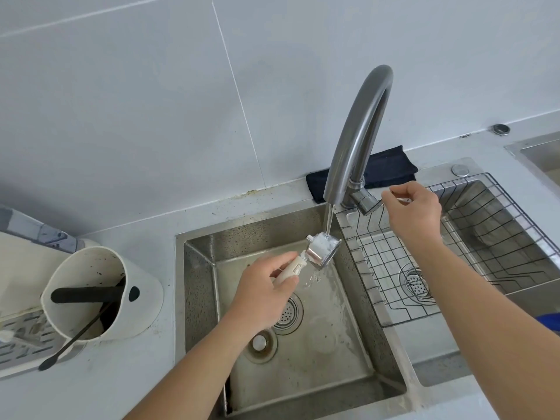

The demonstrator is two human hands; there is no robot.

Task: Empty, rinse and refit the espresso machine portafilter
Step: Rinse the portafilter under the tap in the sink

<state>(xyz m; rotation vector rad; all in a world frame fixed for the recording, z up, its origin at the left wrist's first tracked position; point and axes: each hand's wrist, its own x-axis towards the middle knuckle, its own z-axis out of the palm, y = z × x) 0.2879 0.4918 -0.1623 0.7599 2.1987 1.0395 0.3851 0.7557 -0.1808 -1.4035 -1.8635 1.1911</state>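
- The left hand [260,291] holds the portafilter [315,253] by its cream handle, fingers [285,259] curled round it and thumb along the lower side.
- The portafilter's metal head sits over the left sink basin [318,359], tilted, directly under the faucet [357,131] spout.
- A stream of water [328,219] falls from the spout onto the head and spills off its lower edge into the basin, above the round drain strainer [288,313].
- The right hand [413,207] is at the faucet's lever [368,203], beside the faucet base; its fingers are curled loosely, and I cannot tell whether they actually grip the lever.
- A wire rack [454,237] sits in the right sink basin, just beside the portafilter head.
- A dark folded cloth [381,169] lies on the surface behind the faucet, against the tiled wall.
- On the surface to the left stands a white knock box [100,292] with a dark bar across its opening; a black-handled brush [69,344] leans out of it.
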